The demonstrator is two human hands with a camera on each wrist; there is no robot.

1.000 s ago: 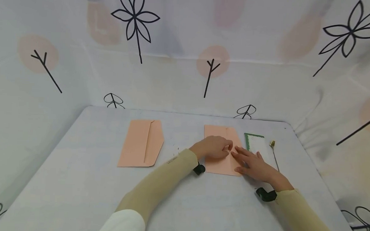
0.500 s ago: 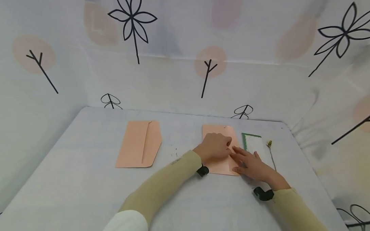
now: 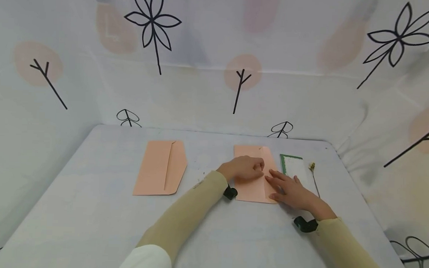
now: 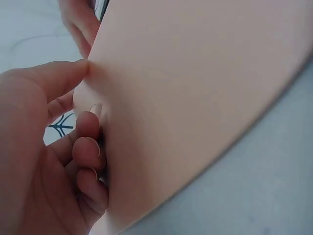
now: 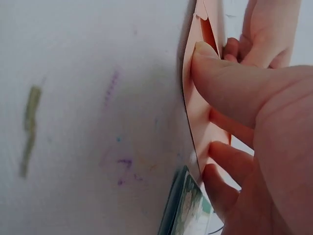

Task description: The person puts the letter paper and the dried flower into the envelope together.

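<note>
A peach paper envelope (image 3: pixel 249 192) lies on the table under both hands, its seam side up. My left hand (image 3: pixel 243 167) is over its middle with fingers curled. In the left wrist view, the left thumb and fingertips meet the paper (image 4: pixel 186 98) at its edge and pinch it. My right hand (image 3: pixel 294 194) rests on the envelope's right side with fingers spread and fairly straight. In the right wrist view, the right thumb (image 5: pixel 208 54) lies along the envelope's edge (image 5: pixel 193 98), beside a narrow gap in the paper.
A second peach envelope (image 3: pixel 160 167) lies to the left, its flap unfolded. Right of the hands are a white card with a green border (image 3: pixel 293 164) and a dried flower stem (image 3: pixel 314 177). A patterned cloth (image 3: pixel 201 98) rises behind the table (image 3: pixel 91 216).
Over the last half second, my left hand has slid slightly left across the envelope, away from the right fingertips. The right hand stays in place on the envelope.
</note>
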